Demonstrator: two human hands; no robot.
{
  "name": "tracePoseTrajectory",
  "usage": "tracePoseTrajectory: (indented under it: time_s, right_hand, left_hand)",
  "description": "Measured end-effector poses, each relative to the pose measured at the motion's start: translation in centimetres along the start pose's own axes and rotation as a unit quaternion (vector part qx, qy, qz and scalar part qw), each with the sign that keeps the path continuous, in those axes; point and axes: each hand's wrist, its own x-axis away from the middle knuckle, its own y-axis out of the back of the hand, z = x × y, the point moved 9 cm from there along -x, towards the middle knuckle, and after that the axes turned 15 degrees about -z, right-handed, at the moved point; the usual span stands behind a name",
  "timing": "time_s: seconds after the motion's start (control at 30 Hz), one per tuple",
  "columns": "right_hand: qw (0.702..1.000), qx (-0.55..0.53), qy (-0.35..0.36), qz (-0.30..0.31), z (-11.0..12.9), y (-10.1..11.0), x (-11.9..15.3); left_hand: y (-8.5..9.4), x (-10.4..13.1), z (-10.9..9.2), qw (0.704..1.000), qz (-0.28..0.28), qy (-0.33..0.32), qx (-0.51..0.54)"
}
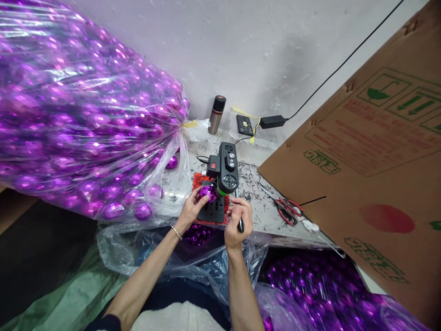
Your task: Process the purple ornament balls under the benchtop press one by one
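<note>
My left hand [191, 208] pinches a purple faceted ball [208, 193] between thumb and fingers, at the lower left side of a small black machine [228, 168]. This machine has two round vents, knobs and a red switch. It stands on a slotted black base plate [211, 212] over a red mat [199, 180]. Just right of the machine, my right hand [238, 219] is closed around a slim pen-like tool [240, 225] with a black end. Its exact kind is hard to make out, and the fingers cover its middle.
A big clear bag [86, 119] of purple balls fills the left. Red-handled scissors [289, 211] lie right, beside a large cardboard box [372, 151]. A bottle [217, 115], power adapter [273, 121] and black keypad [244, 125] are behind. Black clippings litter the worktop [255, 216]; more balls [317, 276] sit below.
</note>
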Motion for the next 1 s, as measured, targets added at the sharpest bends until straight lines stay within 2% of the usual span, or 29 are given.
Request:
tracePoseTrajectory:
  time_s: [1.0]
  right_hand:
    - [1.0, 0.008, -0.017, 0.003, -0.59, 0.17, 0.39]
  left_hand:
    - [0.02, 0.0, 0.21, 1.0, 0.004, -0.008, -0.013]
